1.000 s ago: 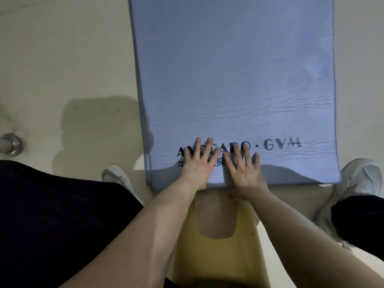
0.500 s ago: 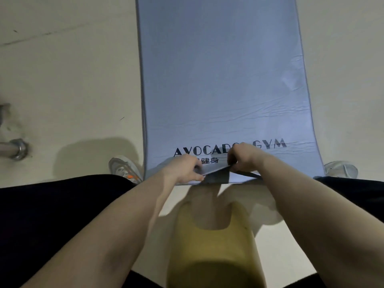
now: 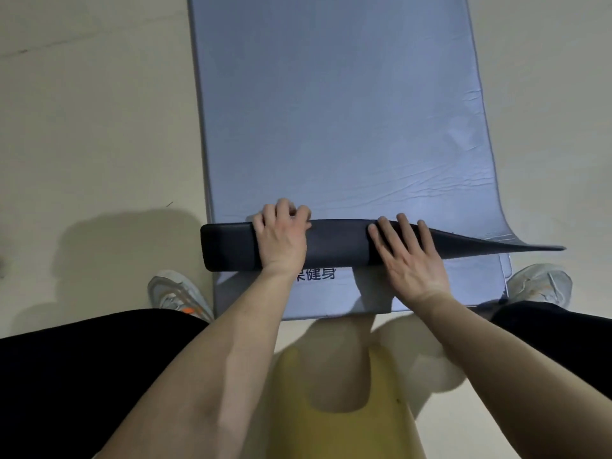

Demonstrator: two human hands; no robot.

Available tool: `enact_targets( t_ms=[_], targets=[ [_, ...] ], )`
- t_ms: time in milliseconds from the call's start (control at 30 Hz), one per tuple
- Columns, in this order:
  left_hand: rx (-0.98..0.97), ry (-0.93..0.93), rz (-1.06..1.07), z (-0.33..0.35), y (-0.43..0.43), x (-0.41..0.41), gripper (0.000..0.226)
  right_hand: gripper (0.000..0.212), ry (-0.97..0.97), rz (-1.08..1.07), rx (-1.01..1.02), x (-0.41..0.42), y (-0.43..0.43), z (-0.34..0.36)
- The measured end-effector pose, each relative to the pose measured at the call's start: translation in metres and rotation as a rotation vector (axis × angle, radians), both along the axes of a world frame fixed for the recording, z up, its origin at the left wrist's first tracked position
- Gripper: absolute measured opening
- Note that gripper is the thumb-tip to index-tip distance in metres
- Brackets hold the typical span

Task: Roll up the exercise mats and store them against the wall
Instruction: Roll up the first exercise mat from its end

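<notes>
Head view looks straight down at a blue exercise mat lying flat on a pale floor, running from my feet away to the far edge of the picture. Half a second ago I was only pinching the near edge up with both hands; now that edge is turned over into a dark fold lying across the mat, its charcoal underside showing. The fold is thick and rounded at the left end and tapers to a thin flat flap at the right, so it is uneven. It now covers the large printed lettering seen before; only a few printed characters show just near of it.

My left hand is curled over the fold, fingers hooked around its far side and gripping it. My right hand lies flat and open on the fold, fingers spread, pressing rather than grasping.

A grey sneaker stands just beside the mat's near left corner and a second sneaker by the near right corner. Black trouser legs and a yellow top fill the near part, hiding the floor there.
</notes>
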State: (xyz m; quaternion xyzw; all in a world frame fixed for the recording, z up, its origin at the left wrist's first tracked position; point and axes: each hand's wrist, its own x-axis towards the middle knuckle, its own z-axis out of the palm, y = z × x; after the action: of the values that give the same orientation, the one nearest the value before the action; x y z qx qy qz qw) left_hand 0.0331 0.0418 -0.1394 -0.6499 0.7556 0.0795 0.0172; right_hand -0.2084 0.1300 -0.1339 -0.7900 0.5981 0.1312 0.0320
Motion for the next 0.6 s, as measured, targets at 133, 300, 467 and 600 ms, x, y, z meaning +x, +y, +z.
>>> enact_targets(
  t_ms=[133,300,467,600],
  targets=[
    [-0.053,0.071,-0.17,-0.016,0.027,0.018,0.032,0.062,0.046,-0.009,0.095,0.005,-0.008,-0.018],
    [0.295,-0.112,-0.305,-0.01,0.038,0.022,0.098,0.063,0.022,-0.007,0.134,-0.003,-0.016,-0.019],
    [0.276,-0.051,-0.337,-0.003,0.028,0.029,0.081,0.058,0.001,0.024,0.055,-0.02,-0.018,-0.02],
    [0.482,0.031,-0.289,0.024,-0.002,0.032,0.069,0.059,-0.088,-0.007,0.28,-0.028,-0.04,0.002]
  ],
)
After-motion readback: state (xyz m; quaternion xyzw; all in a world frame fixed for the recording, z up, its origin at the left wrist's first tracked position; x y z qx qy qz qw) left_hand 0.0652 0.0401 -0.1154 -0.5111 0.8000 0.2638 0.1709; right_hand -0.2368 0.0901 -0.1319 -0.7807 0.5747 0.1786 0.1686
